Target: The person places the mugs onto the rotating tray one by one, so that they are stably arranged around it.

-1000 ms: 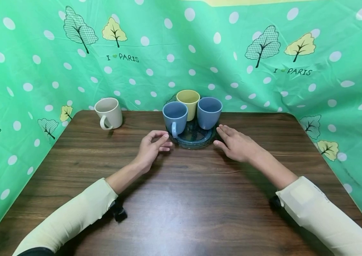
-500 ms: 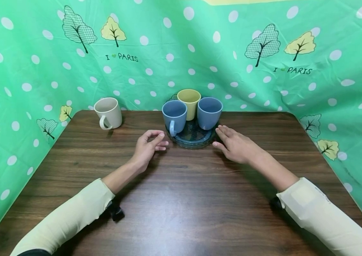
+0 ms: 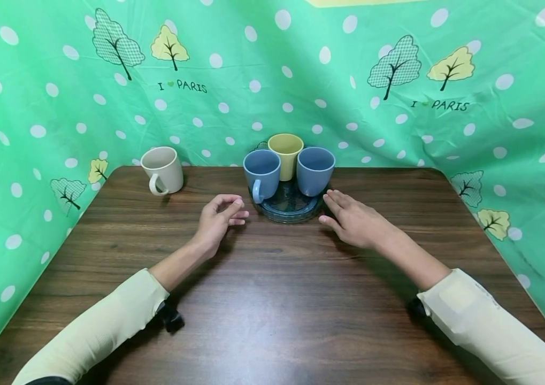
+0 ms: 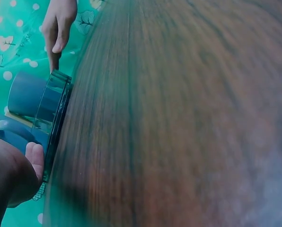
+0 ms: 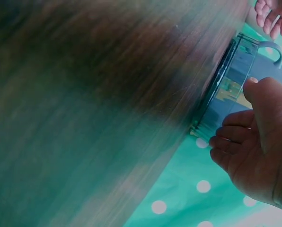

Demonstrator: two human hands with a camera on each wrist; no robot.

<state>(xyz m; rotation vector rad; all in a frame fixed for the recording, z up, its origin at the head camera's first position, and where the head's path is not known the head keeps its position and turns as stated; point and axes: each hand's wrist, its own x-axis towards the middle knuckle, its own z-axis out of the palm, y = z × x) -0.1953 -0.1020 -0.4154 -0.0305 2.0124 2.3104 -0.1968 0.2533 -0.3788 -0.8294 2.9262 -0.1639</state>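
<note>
A round dark-blue glass turntable stands at the back of the table. On it are a blue mug at left with its handle toward me, a second blue mug at right, and a yellow mug behind them. My left hand hovers left of the rim, fingers loosely bent and holding nothing. At the right side my right hand has its fingers extended, fingertips right at the rim. In the right wrist view, the thumb and fingers of the right hand are spread beside the glass wall.
A white mug stands apart at the back left, its handle facing forward. The brown wooden table reaches back to a green dotted curtain, which also hangs along both sides.
My left hand has drawn away leftward from the rim. The turntable and its mugs have turned slightly clockwise: the yellow mug shifts right, the left blue mug's handle swings left. The right hand barely moves.
</note>
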